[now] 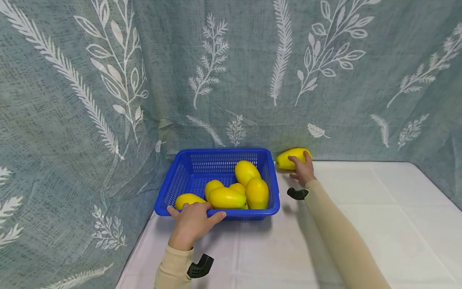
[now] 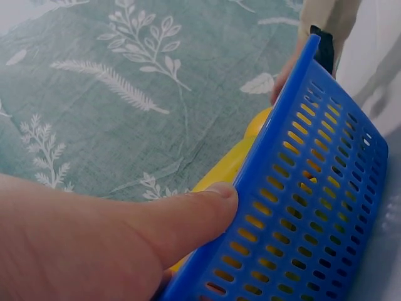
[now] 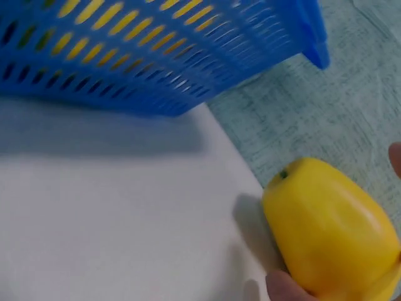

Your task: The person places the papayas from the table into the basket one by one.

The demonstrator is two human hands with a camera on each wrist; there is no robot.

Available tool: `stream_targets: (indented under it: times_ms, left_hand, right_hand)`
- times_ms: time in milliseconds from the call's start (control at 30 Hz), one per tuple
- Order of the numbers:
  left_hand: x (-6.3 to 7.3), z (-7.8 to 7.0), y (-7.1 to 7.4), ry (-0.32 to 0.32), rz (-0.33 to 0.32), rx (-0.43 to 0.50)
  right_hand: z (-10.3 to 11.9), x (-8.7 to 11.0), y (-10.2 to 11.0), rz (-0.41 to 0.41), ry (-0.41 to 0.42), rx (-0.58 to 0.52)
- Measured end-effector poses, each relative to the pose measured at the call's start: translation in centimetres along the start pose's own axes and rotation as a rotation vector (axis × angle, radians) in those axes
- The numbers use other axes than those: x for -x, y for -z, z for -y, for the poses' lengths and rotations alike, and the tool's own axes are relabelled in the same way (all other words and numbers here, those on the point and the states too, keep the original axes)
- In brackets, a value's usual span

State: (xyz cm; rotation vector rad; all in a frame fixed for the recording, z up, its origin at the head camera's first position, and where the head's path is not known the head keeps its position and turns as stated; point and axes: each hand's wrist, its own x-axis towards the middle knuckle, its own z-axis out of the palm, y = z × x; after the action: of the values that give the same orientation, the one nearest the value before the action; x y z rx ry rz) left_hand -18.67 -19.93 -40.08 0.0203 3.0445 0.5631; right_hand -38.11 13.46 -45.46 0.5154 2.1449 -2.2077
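A blue plastic basket (image 1: 216, 151) with slotted walls holds several smooth yellow mangoes (image 1: 257, 192), mostly in its front and right part. My left hand (image 1: 193, 222) grips the front rim near its left corner. In the left wrist view the thumb (image 2: 207, 210) presses along that rim, while the other fingers are mostly hidden behind it. Right of the basket, another yellow mango (image 1: 288, 157) lies by the table's back edge, against the cloth. My right hand (image 1: 304, 170) holds it from the near right side, its fingers spread over the top and the thumb low on the near side.
A white-covered table (image 1: 361, 224) stretches out in front and to the right. Grey-green cloth (image 1: 245, 80) with white leaf prints hangs behind it and along the left. The basket's right wall stands close to the loose mango's stem end.
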Motion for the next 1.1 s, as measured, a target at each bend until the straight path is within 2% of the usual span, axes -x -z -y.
stream_targets:
  times_ms: [333, 733, 933, 1100]
  left_hand:
    - [0.5, -0.2, 0.3, 0.010, 0.013, -0.014]
    - [1.1, -0.5, 0.1, 0.017, -0.002, 0.011]
    - [1.1, -0.6, 0.0, 0.013, -0.029, 0.004]
    - [1.1, -0.3, -0.1, 0.012, -0.025, -0.001]
  right_hand:
    - [1.3, -0.1, -0.3, 0.030, -0.014, -0.160]
    - [1.5, -1.0, -0.2, -0.104, -0.056, -0.402]
    - [1.6, -1.4, -0.3, -0.160, -0.063, -0.373]
    - [1.5, -1.2, -0.1, -0.151, -0.083, -0.343]
